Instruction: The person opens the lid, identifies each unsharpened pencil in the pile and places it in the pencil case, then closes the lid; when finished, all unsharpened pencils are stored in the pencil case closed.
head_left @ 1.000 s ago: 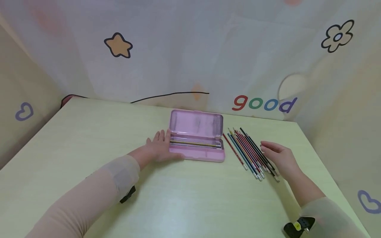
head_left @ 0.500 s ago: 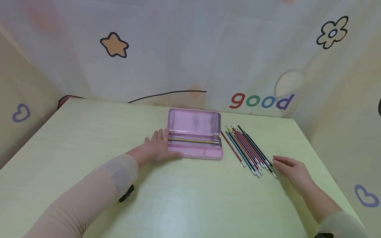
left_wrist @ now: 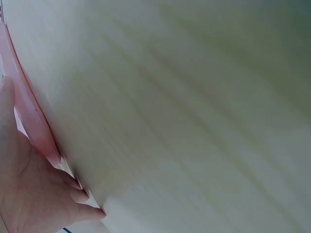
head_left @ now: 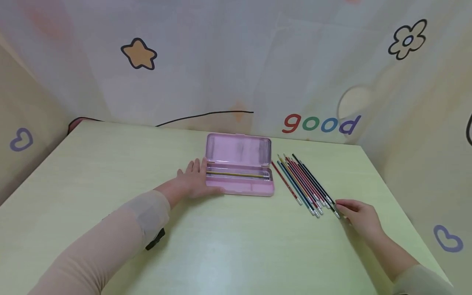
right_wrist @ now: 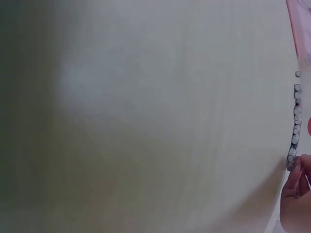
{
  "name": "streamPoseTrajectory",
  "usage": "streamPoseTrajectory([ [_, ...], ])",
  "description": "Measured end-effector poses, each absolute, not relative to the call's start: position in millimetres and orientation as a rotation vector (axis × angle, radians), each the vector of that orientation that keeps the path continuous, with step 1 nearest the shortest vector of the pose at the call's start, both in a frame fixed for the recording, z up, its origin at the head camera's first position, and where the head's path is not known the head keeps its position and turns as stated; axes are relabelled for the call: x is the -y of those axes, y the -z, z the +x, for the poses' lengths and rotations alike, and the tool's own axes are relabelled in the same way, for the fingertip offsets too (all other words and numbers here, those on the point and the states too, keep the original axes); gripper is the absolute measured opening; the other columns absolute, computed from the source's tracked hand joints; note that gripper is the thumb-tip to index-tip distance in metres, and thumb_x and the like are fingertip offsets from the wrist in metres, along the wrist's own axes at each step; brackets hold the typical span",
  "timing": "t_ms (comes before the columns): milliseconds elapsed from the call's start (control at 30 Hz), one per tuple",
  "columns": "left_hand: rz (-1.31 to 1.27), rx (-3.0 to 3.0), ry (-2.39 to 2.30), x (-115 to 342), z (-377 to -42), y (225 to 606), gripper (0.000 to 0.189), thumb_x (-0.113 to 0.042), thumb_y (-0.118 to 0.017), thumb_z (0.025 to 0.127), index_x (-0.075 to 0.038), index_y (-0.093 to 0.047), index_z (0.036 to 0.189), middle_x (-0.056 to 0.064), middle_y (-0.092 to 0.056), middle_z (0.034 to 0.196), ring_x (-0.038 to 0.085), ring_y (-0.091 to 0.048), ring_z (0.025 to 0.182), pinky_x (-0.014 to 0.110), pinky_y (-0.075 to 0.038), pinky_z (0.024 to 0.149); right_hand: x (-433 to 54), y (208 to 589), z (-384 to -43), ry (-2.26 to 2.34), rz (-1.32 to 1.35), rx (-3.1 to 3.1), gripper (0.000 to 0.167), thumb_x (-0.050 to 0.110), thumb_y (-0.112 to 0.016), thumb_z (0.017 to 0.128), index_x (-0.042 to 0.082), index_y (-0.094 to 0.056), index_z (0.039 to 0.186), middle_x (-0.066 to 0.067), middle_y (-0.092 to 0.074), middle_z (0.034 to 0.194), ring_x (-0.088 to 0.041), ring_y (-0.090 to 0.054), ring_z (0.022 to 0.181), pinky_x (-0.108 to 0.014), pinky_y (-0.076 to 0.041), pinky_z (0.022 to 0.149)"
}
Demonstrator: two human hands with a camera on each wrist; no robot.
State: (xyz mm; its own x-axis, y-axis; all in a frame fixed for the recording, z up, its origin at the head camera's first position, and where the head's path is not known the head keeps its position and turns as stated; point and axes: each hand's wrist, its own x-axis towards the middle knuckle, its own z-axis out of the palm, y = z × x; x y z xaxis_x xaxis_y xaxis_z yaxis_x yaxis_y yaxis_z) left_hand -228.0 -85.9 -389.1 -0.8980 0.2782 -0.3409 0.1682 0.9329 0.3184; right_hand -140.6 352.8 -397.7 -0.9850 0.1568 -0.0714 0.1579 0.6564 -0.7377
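A pink pencil case [head_left: 243, 189] lies with its lid up in the head view, a yellow pencil [head_left: 237, 175] along its tray. My left hand [head_left: 195, 182] rests against the case's left end, fingers straight and spread, thumb along the front edge; the left wrist view shows this hand [left_wrist: 36, 194] beside the pink side. To the right of the case is a loose row of pencils in red, blue, yellow and black. At the row's right side my right hand [head_left: 361, 219] pinches the eraser end of a black pencil [head_left: 315, 179] between thumb and fingers.
A single red pencil [head_left: 285, 182] lies slightly apart, between the case and the row. The pale table [head_left: 221, 241] ends at a printed cloth backdrop [head_left: 206, 73] behind, with cloth at both sides.
My right hand has drawn back from beside the pencils towards their eraser ends, then closed in on a black one. The left hand stays at the case.
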Motion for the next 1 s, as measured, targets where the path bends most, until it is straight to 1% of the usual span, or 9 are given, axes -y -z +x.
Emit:
streamPoseTrajectory([
  [100, 0.324, -2.703, -0.401, 86.7, -228.7, 390.1, 0.119, -0.078, -0.046, 0.074, -0.003, 0.011, 0.147, 0.024, 0.003, 0.153, 0.040, 0.004, 0.139, 0.061, -0.005, 0.106, -347.3, 398.1, -145.6, 1.176, 0.241, -2.922, 0.039, 0.023, -0.061, 0.092, -0.007, -0.061, 0.117, -0.018, -0.065, 0.108, -0.006, -0.053, 0.073, -0.021, -0.048, 0.060],
  [167, 0.325, -2.703, -0.403, 87.0, -229.3, 390.9, 0.119, -0.078, -0.046, 0.075, -0.003, 0.011, 0.147, 0.023, 0.004, 0.153, 0.039, 0.005, 0.139, 0.061, -0.005, 0.106, -344.3, 397.6, -148.1, 1.140, 0.222, -2.947, 0.036, 0.021, -0.061, 0.092, -0.007, -0.061, 0.116, -0.021, -0.064, 0.109, -0.009, -0.053, 0.075, -0.021, -0.047, 0.059],
  [400, 0.330, -2.698, -0.409, 87.5, -228.0, 390.3, 0.120, -0.080, -0.044, 0.074, -0.002, 0.009, 0.147, 0.023, 0.004, 0.153, 0.039, 0.004, 0.139, 0.061, -0.004, 0.106, -338.3, 399.6, -154.4, 1.027, 0.174, -3.009, 0.030, 0.014, -0.062, 0.090, -0.006, -0.063, 0.111, -0.021, -0.065, 0.103, -0.019, -0.057, 0.082, -0.019, -0.046, 0.059],
  [500, 0.319, -2.694, -0.411, 87.8, -227.9, 390.2, 0.119, -0.079, -0.045, 0.074, -0.003, 0.010, 0.147, 0.022, 0.004, 0.153, 0.039, 0.005, 0.139, 0.060, -0.004, 0.107, -336.2, 400.0, -157.1, 0.986, 0.154, -3.042, 0.030, 0.015, -0.064, 0.089, -0.006, -0.064, 0.109, -0.020, -0.066, 0.101, -0.026, -0.059, 0.086, -0.022, -0.046, 0.063],
  [633, 0.320, -2.692, -0.409, 87.7, -228.3, 390.0, 0.118, -0.078, -0.045, 0.075, -0.004, 0.012, 0.147, 0.022, 0.005, 0.153, 0.038, 0.006, 0.139, 0.060, -0.004, 0.107, -333.1, 398.9, -160.0, 0.961, 0.129, -3.074, 0.032, 0.018, -0.066, 0.087, -0.006, -0.065, 0.108, -0.020, -0.066, 0.100, -0.031, -0.060, 0.090, -0.028, -0.047, 0.068],
  [800, 0.329, -2.697, -0.398, 87.8, -227.1, 389.1, 0.120, -0.080, -0.044, 0.074, -0.004, 0.013, 0.147, 0.023, 0.005, 0.153, 0.039, 0.005, 0.139, 0.061, -0.005, 0.106, -328.2, 399.5, -164.2, 0.957, 0.139, -3.073, 0.033, 0.019, -0.067, 0.087, -0.006, -0.065, 0.108, -0.020, -0.066, 0.100, -0.031, -0.059, 0.090, -0.030, -0.047, 0.070],
  [933, 0.317, -2.698, -0.412, 86.4, -227.0, 388.5, 0.119, -0.078, -0.046, 0.074, -0.004, 0.012, 0.147, 0.023, 0.005, 0.153, 0.039, 0.006, 0.139, 0.061, -0.004, 0.106, -326.5, 400.2, -165.2, 0.925, 0.093, -3.123, 0.028, 0.015, -0.066, 0.086, -0.006, -0.065, 0.105, -0.020, -0.066, 0.097, -0.032, -0.060, 0.088, -0.035, -0.048, 0.072],
  [1000, 0.318, -2.697, -0.413, 85.4, -226.9, 388.6, 0.118, -0.077, -0.046, 0.075, -0.004, 0.012, 0.147, 0.023, 0.005, 0.153, 0.039, 0.006, 0.139, 0.061, -0.004, 0.106, -327.1, 399.9, -164.0, 0.915, 0.094, -3.136, 0.026, 0.013, -0.065, 0.087, -0.006, -0.065, 0.104, -0.020, -0.067, 0.097, -0.033, -0.061, 0.089, -0.035, -0.047, 0.073],
])
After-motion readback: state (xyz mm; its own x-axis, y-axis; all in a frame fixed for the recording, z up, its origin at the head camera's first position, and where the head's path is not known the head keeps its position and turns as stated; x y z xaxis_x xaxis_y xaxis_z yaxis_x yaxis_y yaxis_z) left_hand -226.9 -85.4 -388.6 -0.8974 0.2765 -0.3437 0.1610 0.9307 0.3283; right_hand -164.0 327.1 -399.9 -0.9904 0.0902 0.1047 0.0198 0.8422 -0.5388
